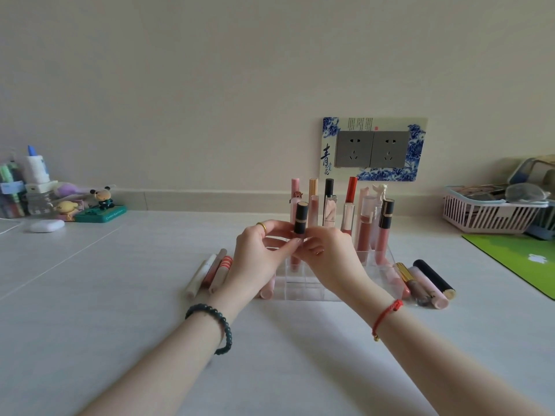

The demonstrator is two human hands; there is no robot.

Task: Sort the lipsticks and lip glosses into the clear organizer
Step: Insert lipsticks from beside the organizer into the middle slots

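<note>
Step in hand: placing one item. The black lipstick [301, 220] is upright in the air over the clear organizer [303, 292], roughly above its left-middle cells and not in any cell yet. Left hand [258, 250] pinches its lower body from the left, fingers curled round it. Right hand [327, 256] pinches near the base from the right, fingertips meeting the left's. Neither hand is free.

Organizer status: back rows hold upright glosses [348, 211]. Front cells look vacant, but the clear walls make that hard to read. Unsorted:
- three slim tubes [210, 273] flat on the table [120, 295], left of the organizer
- a pink tube [267, 288] against its front-left corner
- a cluster of tubes [426, 283] lying just right of it

My read: roughly half done.

Next move, as I judge it: pick a free cell, keep the lipstick vertical, lower it base-first, and drop one hand off early so fingers don't clip the neighbours. Risk: the tall glosses behind look easy to tip.
</note>
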